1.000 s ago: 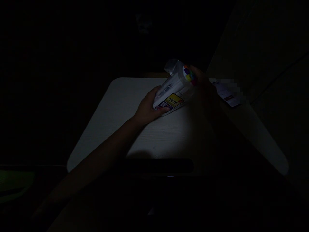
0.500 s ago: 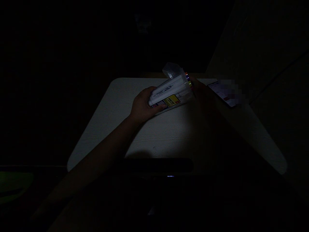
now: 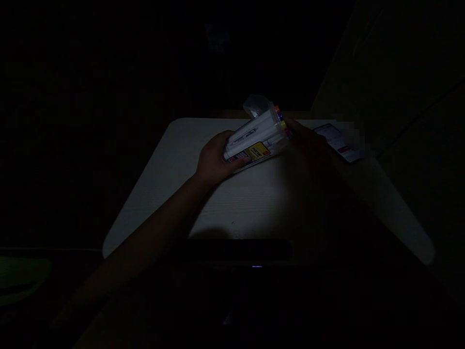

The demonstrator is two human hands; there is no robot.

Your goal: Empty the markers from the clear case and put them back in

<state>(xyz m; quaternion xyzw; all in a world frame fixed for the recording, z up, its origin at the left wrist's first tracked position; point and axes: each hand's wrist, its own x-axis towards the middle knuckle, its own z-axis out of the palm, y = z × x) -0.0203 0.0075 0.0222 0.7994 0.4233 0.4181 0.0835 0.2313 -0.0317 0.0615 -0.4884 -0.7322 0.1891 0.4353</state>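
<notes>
The scene is very dark. My left hand [image 3: 214, 160] is wrapped round the bottom end of a clear plastic case of white markers [image 3: 254, 138] with a yellow label, held tilted just above the white table [image 3: 232, 203]. The case's lid is flipped open at the far end, where coloured marker caps show. My right hand [image 3: 308, 143] sits in shadow at that open end, touching the case near the caps; its fingers are too dark to read.
A phone with a lit screen [image 3: 336, 140] lies on the table to the right of the case. A dark bar-shaped object [image 3: 240, 249] lies along the table's near edge. Everything beyond the table is black.
The marker case has been lowered and tilted flatter toward the table. The coloured caps, clearly exposed a second ago, now show less. Both hands have stayed at its ends.
</notes>
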